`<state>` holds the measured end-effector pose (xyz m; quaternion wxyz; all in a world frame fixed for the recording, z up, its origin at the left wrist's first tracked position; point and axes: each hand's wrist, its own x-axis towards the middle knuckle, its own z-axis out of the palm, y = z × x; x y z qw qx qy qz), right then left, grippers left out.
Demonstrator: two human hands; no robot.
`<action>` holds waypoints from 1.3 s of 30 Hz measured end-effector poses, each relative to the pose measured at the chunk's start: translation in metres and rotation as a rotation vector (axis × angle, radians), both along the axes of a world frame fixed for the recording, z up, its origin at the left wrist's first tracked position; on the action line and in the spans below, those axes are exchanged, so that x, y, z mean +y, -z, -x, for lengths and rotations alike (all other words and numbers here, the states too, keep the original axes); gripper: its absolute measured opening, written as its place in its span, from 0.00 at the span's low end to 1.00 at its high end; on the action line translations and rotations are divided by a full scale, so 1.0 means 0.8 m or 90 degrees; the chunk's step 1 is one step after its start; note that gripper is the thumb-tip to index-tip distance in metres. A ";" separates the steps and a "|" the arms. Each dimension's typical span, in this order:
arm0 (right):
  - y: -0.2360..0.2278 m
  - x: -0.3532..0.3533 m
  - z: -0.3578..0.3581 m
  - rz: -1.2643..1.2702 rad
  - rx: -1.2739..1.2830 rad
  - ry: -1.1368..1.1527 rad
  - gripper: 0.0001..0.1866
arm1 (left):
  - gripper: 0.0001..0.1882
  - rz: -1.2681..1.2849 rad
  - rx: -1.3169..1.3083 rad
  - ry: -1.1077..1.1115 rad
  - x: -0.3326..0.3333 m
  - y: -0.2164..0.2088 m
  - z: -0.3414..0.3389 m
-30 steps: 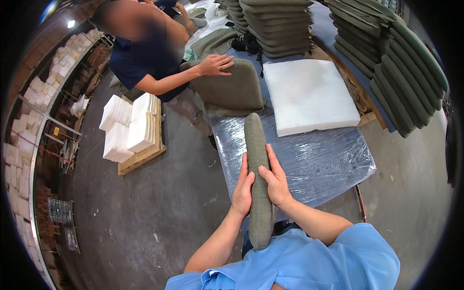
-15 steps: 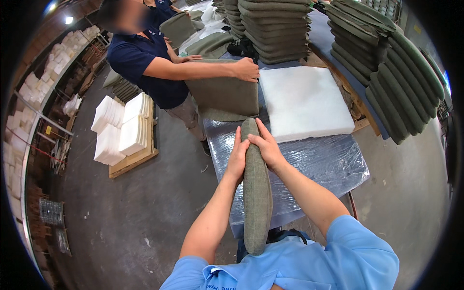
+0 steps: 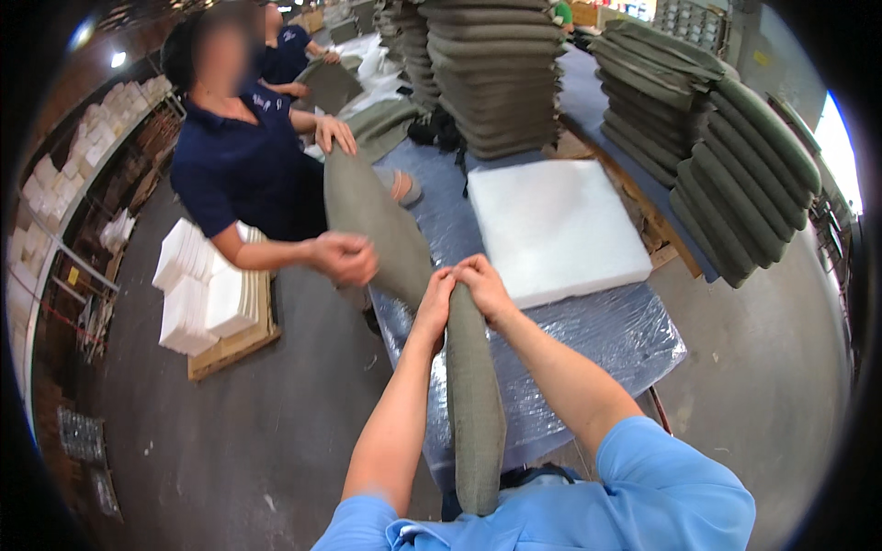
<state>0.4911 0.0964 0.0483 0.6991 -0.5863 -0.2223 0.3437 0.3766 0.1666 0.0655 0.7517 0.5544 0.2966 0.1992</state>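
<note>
Clock directions taken from the held cushion. One grey-green cushion (image 3: 475,404) in hand, on edge, upright along 12–6, near end against the blue shirt (image 3: 560,505). Two own hands, both at its 12 o'clock end: left hand (image 3: 434,305) nearly closed along the left side, some fingers hidden; right hand (image 3: 482,286) curled, thumb and fingers pinching the end, fingertips meeting the left's. Beyond, one film-wrapped table (image 3: 597,332) at 2. One thick white pad (image 3: 556,234) flat on it at 1. Second cushion (image 3: 381,225) tilted at 11; one co-worker (image 3: 234,174) between 10 and 11, far hand draped on its top corner, near hand loosely fisted by its edge, contact unclear. One pallet (image 3: 234,354) between 9 and 10, at least three stacks of white sheets (image 3: 230,305) on it. Farther: four grey-green stacks visible, one tall stack (image 3: 491,78) at 12, another just behind, two near 1–2. Second co-worker (image 3: 287,53) at 11, beyond the first.
</note>
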 end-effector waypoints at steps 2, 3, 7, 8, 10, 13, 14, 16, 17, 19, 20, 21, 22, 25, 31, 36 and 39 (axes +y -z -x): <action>-0.001 0.005 -0.003 0.000 0.020 0.003 0.10 | 0.24 0.006 0.006 0.008 0.005 0.002 -0.006; 0.002 0.005 -0.005 0.006 0.037 0.005 0.09 | 0.23 0.007 0.012 0.019 0.008 0.004 -0.008; 0.010 0.015 -0.010 0.007 0.044 0.015 0.06 | 0.21 0.005 0.068 0.018 0.019 0.009 -0.017; 0.008 0.023 -0.005 0.006 0.051 0.012 0.07 | 0.20 -0.007 0.074 0.007 0.029 0.013 -0.015; 0.000 0.037 -0.004 0.013 0.063 0.009 0.08 | 0.19 -0.011 0.058 0.009 0.047 0.011 -0.015; 0.001 0.024 -0.009 0.062 0.020 0.027 0.09 | 0.20 -0.002 0.041 -0.012 0.026 -0.002 -0.024; -0.008 0.022 -0.006 0.071 -0.007 0.024 0.11 | 0.21 -0.013 0.010 -0.032 0.020 -0.004 -0.017; -0.019 0.008 0.030 -0.006 -0.014 0.000 0.20 | 0.26 -0.027 -0.048 -0.033 0.012 -0.001 0.022; 0.004 -0.036 0.023 -0.001 -0.017 0.039 0.26 | 0.33 -0.033 -0.003 -0.005 -0.043 -0.005 0.019; 0.000 -0.081 0.068 -0.007 -0.023 -0.006 0.41 | 0.42 -0.044 -0.012 0.031 -0.095 -0.014 0.078; -0.012 -0.105 0.097 0.015 -0.067 -0.048 0.45 | 0.44 -0.055 0.000 0.039 -0.119 -0.016 0.118; -0.025 -0.133 0.124 0.038 -0.114 -0.086 0.49 | 0.46 -0.071 -0.014 0.044 -0.148 -0.019 0.155; -0.023 -0.165 0.141 0.048 -0.144 -0.086 0.51 | 0.49 -0.051 -0.003 0.071 -0.187 -0.046 0.183; -0.026 -0.198 0.165 0.036 -0.136 -0.092 0.55 | 0.52 -0.196 0.023 0.055 -0.262 -0.041 0.260; -0.041 -0.098 0.086 0.065 -0.130 -0.111 0.61 | 0.51 -0.125 0.018 0.019 -0.300 -0.063 0.276; -0.030 -0.006 0.014 0.075 -0.004 -0.190 0.15 | 0.53 -0.073 0.012 0.033 -0.298 -0.079 0.282; -0.017 0.009 0.004 0.056 -0.086 -0.128 0.09 | 0.57 -0.111 -0.008 0.059 -0.294 -0.076 0.303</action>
